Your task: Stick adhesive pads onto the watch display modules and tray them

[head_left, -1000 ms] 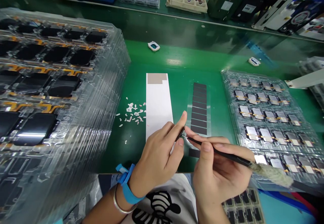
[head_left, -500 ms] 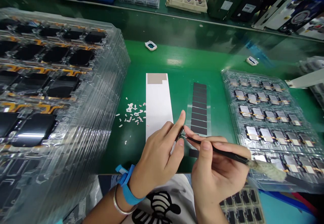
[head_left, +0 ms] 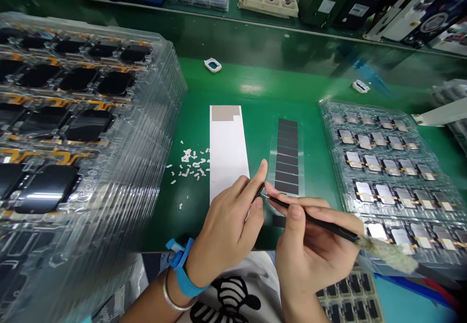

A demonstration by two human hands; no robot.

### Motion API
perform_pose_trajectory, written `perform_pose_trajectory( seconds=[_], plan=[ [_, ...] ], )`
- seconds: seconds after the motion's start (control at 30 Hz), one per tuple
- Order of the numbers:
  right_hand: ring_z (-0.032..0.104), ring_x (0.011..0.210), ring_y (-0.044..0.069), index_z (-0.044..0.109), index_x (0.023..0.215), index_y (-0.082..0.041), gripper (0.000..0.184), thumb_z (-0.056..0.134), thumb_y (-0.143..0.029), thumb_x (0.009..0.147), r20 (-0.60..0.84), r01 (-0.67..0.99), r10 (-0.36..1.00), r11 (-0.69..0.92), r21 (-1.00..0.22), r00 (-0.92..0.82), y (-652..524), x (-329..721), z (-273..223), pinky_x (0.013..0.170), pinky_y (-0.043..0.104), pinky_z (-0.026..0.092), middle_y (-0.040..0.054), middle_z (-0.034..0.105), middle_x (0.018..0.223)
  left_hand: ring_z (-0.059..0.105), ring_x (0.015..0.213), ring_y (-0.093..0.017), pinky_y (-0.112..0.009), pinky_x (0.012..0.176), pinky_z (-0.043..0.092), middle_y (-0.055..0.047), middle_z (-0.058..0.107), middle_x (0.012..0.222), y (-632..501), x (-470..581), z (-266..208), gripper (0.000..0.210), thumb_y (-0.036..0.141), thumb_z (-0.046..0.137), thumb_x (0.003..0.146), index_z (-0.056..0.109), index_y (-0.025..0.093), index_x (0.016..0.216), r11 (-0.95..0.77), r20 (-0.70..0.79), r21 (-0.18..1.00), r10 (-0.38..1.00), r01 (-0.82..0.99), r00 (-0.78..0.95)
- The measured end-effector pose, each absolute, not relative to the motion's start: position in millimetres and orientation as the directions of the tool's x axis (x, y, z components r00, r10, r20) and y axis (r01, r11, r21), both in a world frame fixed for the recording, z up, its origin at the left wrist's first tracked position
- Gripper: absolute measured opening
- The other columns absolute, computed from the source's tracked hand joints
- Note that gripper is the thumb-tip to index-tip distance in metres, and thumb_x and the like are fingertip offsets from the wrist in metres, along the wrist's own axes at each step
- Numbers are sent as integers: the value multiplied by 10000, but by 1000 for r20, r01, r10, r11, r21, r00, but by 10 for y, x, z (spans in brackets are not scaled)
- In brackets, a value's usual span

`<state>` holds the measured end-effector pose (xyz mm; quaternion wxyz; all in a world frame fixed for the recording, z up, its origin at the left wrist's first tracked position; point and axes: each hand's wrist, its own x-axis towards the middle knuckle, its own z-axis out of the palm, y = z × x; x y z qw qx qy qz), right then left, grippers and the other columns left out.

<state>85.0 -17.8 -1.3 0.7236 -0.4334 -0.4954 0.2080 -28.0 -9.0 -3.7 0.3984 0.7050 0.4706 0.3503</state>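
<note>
My left hand is closed, thumb and fingers pinching a small dark, thin-edged piece. Most of that piece is hidden, so its kind is unclear. In my right hand is a slim black pen-like tool with a fine metal tip and a pale, fuzzy wrapped section behind. Its tip meets or nearly meets the dark piece between both hands. Under my left hand lies a white sheet strip with a grey-beige patch on top. Beside my right fingers, a clear strip carries dark rectangular stickers.
Tall stacked clear trays with black screens rise at left. At right, a clear tray holds small silver-backed parts. White scraps lie left of the sheet. Two small white-framed pieces, left and right, sit toward the back, below a shelf.
The rear of the pen-like tool has dipped slightly downward and right, with a small shift of my right hand. My left hand keeps its pinch. The view has shifted slightly.
</note>
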Motion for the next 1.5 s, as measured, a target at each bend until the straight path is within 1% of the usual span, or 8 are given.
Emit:
perform_pose_trajectory(
  seconds=[0.1, 0.37, 0.63, 0.8, 1.0, 1.2, 1.37, 1.5],
  plan=[
    [738, 782, 188, 541, 1007, -165, 270, 600, 56, 863, 553, 140, 727, 548, -825, 407, -186, 866, -20, 690, 385, 705, 29, 682, 841, 561, 809, -182, -316, 740, 482, -50, 587, 985, -88, -277, -42, 546, 239, 301, 1045, 274, 234, 1590, -239, 120, 893, 943, 380, 312],
    [741, 812, 212, 552, 988, -144, 277, 610, 83, 840, 568, 129, 743, 563, -816, 354, -201, 882, -43, 818, 500, 689, 42, 675, 847, 541, 769, -176, -314, 679, 453, -39, 564, 956, -88, -281, -26, 549, 247, 305, 1039, 283, 216, 1586, -239, 115, 891, 941, 385, 317],
    [739, 795, 211, 555, 970, -159, 244, 627, 43, 852, 566, 166, 738, 546, -821, 368, -205, 898, -29, 774, 483, 695, 25, 667, 830, 544, 756, -169, -298, 674, 456, -40, 566, 939, -88, -285, -19, 543, 256, 319, 1044, 290, 219, 1584, -258, 134, 885, 938, 388, 319],
    [736, 773, 181, 544, 993, -163, 245, 587, 48, 877, 518, 92, 762, 527, -845, 389, -196, 918, 7, 678, 364, 702, 25, 682, 826, 548, 730, -156, -267, 641, 442, -34, 599, 912, -74, -269, -28, 530, 212, 324, 1036, 330, 207, 1567, -302, 162, 831, 935, 467, 317],
    [742, 820, 197, 548, 991, -150, 286, 595, 89, 840, 545, 116, 756, 544, -831, 362, -211, 908, -23, 799, 459, 693, 32, 687, 857, 539, 673, -147, -248, 594, 427, -12, 594, 830, -53, -246, -22, 552, 161, 325, 994, 374, 188, 1543, -313, 167, 779, 939, 544, 302],
    [753, 860, 223, 550, 999, -138, 340, 607, 131, 801, 571, 136, 748, 561, -816, 338, -210, 914, -50, 800, 434, 696, 55, 700, 890, 546, 680, -148, -249, 596, 430, -17, 601, 839, -57, -245, -6, 540, 173, 323, 1009, 367, 183, 1547, -297, 146, 780, 942, 552, 301],
    [752, 842, 213, 557, 990, -153, 299, 603, 99, 835, 571, 130, 750, 563, -816, 335, -206, 888, -46, 791, 425, 691, 42, 696, 875, 568, 703, -159, -262, 625, 455, -27, 618, 860, -49, -245, -27, 541, 187, 314, 1022, 335, 181, 1563, -283, 128, 789, 944, 545, 305],
    [724, 890, 194, 571, 1017, -196, 186, 560, -29, 938, 477, 56, 786, 497, -866, 393, -190, 935, 4, 838, 435, 652, 27, 679, 901, 627, 789, -175, -280, 719, 497, -44, 663, 929, -96, -286, -45, 499, 234, 324, 1043, 367, 228, 1539, -245, 120, 854, 951, 458, 284]
  ],
)
